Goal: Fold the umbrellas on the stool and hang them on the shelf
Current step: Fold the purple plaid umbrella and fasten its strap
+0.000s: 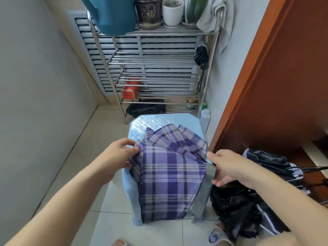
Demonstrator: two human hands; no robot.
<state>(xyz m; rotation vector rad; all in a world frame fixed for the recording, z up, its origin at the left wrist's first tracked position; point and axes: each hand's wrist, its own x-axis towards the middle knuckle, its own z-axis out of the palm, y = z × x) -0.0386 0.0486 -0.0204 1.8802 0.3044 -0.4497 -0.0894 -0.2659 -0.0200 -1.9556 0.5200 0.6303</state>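
On the pale blue plastic stool (142, 121), 1 purple plaid umbrella (170, 174) lies draped, its canopy loose in flat pleats and hanging over the stool's near edge toward the tiled floor. Left hand (120, 153): fingers and thumb pinch the left edge of the plaid fabric near a thin metal rib. Right hand (229, 167): fingers curled around the umbrella's right end, where the folds gather at a grey trim band; whether it holds shaft or only fabric cannot be told.

Right of the stool, below the right forearm, 1 unfolded black umbrella (248, 201) lies crumpled on the floor against a brown wooden cabinet (284, 86).

Behind the stool stands a steel rod shelf (156, 75). 1 folded black umbrella (201, 57) hangs at its right upright, wrist strap dangling below. Top tier: blue watering can (113, 16), dark brown pot (149, 11), white pot (173, 12), green pot (195, 9). A grey cloth (218, 16) hangs over the right post. Lower tier: red tin (131, 89). A black bag (145, 108) lies beneath the shelf.
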